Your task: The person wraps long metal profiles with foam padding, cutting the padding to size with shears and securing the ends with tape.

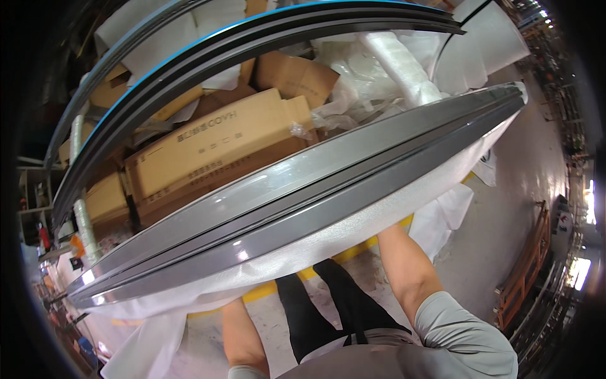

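A long grey metal profile (309, 218) with lengthwise grooves runs slantwise across the middle, its right end farther away. White foam wrap (328, 243) lies along its near edge and underside. My left forearm (243, 331) and my right forearm (404, 259) reach up to that near edge, well apart. Both hands are hidden beneath the wrapped profile, so their fingers and grip do not show. Loose wrap (148, 347) hangs down near the left end, and another white sheet (445, 211) hangs beyond my right forearm.
Farther off, a dark rail (252, 50) with a blue edge arches across. Behind the profile lie cardboard boxes (214, 151) and clear plastic film (356, 72), beside a white-wrapped bar (401, 69). A brown metal frame (524, 265) stands at the right. Yellow lines mark the floor (476, 265).
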A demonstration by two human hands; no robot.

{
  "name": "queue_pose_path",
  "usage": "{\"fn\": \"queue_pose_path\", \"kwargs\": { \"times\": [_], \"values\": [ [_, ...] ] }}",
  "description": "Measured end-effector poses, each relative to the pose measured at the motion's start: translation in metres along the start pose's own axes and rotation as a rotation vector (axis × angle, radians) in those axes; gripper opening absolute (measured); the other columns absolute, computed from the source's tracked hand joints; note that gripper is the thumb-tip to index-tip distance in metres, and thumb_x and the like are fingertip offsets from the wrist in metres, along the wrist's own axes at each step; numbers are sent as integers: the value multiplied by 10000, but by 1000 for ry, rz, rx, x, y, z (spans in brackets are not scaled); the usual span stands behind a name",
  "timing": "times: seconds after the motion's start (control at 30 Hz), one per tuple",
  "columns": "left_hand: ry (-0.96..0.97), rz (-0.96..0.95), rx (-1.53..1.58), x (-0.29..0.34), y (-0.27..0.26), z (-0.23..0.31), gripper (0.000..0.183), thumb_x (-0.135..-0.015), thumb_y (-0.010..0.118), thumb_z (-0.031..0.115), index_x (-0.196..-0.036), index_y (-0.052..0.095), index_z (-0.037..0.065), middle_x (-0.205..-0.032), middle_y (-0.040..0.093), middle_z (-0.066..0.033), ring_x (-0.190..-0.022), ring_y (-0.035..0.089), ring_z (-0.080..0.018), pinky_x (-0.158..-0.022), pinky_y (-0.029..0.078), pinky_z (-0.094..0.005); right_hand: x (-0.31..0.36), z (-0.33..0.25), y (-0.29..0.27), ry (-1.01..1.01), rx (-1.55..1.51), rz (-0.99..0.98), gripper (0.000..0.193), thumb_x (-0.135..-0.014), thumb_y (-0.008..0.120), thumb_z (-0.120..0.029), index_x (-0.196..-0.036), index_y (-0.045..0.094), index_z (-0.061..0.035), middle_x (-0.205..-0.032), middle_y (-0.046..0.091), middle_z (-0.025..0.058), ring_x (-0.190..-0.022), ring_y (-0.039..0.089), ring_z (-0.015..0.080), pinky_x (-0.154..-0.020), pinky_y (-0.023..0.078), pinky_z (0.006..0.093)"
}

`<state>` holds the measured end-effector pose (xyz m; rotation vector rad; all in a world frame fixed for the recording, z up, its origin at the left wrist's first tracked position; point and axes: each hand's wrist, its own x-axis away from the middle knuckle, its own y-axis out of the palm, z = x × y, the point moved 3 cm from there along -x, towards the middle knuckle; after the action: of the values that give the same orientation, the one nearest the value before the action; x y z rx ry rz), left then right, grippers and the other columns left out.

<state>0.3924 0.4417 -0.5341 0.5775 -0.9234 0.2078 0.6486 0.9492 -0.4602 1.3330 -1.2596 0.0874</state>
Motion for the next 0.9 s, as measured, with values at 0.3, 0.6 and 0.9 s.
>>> {"fn": "queue_pose_path", "kwargs": {
  "times": [0.3,0.6,0.9],
  "values": [
    [141,145,-129,323,-84,11,542,-972,564,394,-1418,556,86,-1408,612,-102,-1242,607,-296,-1070,493,-492,124,-91,-38,-16,119,216,664,-1002,541,-543,-1429,539,-35,-1464,563,191,-1321,546,343,-1118,430,485],
    [389,-549,-81,429,41,236,585,-958,631,451,-1394,600,63,-1382,660,-132,-1284,605,-328,-1110,473,-549,260,-216,-115,-315,289,467,619,-992,599,-464,-1430,537,-32,-1465,560,211,-1330,547,364,-1117,437,472],
    [670,-693,-244,391,224,388,439,-1054,528,369,-1273,640,4,-1247,714,-162,-1131,700,-299,-999,582,-488,222,-391,106,-1210,749,388,586,-982,657,-386,-1430,535,-29,-1467,557,231,-1340,548,384,-1117,444,458]
  ]
}}
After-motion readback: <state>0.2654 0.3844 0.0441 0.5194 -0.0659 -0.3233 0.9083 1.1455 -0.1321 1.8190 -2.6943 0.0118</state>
